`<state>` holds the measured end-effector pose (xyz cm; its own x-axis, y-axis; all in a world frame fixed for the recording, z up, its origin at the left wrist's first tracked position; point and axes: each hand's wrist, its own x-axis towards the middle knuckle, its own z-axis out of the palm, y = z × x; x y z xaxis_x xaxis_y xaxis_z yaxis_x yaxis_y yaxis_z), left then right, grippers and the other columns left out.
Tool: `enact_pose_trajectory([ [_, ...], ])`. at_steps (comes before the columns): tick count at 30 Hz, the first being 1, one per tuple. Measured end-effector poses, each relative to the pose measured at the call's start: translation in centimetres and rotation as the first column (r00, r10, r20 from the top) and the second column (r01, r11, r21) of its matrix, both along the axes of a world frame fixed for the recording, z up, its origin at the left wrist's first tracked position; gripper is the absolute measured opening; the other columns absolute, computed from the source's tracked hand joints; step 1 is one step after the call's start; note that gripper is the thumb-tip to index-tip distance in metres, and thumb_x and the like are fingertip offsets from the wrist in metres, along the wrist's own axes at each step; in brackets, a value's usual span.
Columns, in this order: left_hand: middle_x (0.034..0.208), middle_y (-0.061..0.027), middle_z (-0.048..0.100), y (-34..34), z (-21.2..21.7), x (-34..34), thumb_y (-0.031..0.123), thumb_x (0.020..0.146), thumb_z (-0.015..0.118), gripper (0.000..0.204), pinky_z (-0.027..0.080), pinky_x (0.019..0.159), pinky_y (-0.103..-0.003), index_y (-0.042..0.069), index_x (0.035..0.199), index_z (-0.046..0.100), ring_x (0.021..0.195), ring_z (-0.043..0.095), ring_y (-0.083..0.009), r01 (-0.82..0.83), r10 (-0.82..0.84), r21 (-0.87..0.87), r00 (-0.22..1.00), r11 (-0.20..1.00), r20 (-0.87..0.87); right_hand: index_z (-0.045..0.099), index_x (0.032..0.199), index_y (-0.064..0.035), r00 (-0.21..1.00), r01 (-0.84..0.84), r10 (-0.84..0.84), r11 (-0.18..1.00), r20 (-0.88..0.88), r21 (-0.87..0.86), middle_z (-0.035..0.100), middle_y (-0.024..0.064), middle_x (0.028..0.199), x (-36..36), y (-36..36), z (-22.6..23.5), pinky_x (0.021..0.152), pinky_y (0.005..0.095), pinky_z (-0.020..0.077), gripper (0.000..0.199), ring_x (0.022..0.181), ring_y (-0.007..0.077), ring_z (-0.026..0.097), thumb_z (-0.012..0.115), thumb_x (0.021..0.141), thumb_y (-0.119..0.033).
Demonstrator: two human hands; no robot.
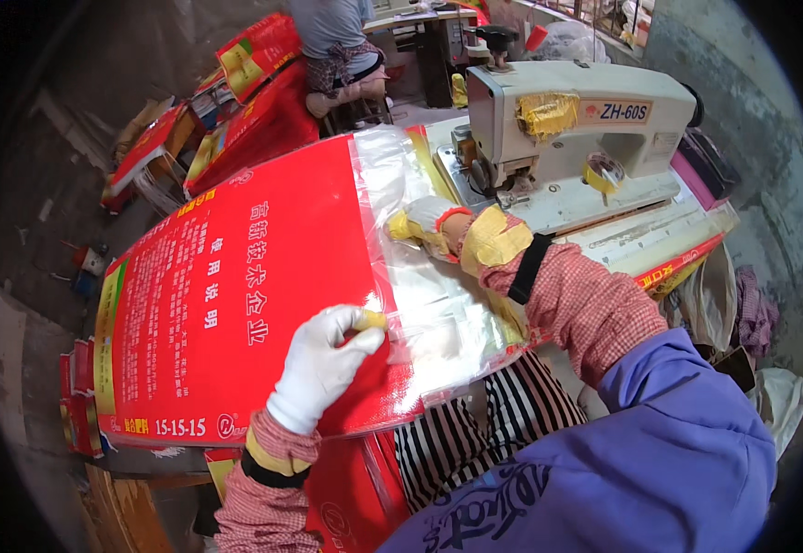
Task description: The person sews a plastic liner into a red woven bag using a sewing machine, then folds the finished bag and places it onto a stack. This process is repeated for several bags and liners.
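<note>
A large red woven bag (309, 230) with white and yellow print lies flat before me, and a clear plastic liner (438, 295) sticks out of its right-hand mouth. My left hand (328, 355), in a white glove with yellow tape at a fingertip, is closed in a pinch at the bag's mouth edge. My right hand (429, 229), gloved with yellow-taped fingers, lies over the upper part of the liner, its fingers stretched to the left. Just beyond it stands a cream sewing machine (595, 115); its needle area is close to that hand.
Stacks of red bags (249, 120) lie at the back left. A seated person (342, 55) is at the far side by another table. A roll of tape (602, 172) sits against the machine. Dark and purple boxes (704, 166) stand at the right, beside a grey wall.
</note>
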<state>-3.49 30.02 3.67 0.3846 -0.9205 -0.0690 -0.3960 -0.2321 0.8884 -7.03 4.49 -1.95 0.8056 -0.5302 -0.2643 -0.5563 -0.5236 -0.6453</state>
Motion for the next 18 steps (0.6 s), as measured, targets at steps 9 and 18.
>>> enact_pose_trajectory([
  [9, 0.084, -0.0041, 0.059, -7.0, -0.8, 4.5, 0.016, 0.083, 0.062, 0.024, 0.047, 0.073, -0.025, 0.0, 0.098, 0.053, 0.076, 0.057, -0.0118, -0.311, 0.301, 0.017, 0.905, 0.95, -0.3, 0.062, 0.074, -0.005, 0.879, 0.023, -0.365, 0.674, 0.306, 0.739, 0.054, 0.0063, 0.058, 4.2, 4.6, -2.0, 0.044, 0.032, 0.0376, 0.037, 0.048, 0.0172, 0.048, 0.06, 0.08, -0.041],
  [18, 0.071, -0.0035, 0.056, -1.9, 3.6, 12.4, 0.011, 0.085, 0.056, 0.013, 0.048, 0.063, -0.024, 0.001, 0.077, 0.056, 0.064, 0.054, -0.0095, -0.232, 0.177, -0.473, 0.971, 0.85, -0.159, 0.068, 0.087, -0.0072, 0.992, -0.121, 0.082, 0.838, -0.097, -0.532, 0.065, 0.0175, 0.088, -1.5, 0.6, -0.4, 0.068, 0.0416, 0.0495, 0.026, 0.081, 0.0348, 0.063, 0.061, 0.076, -0.03],
])
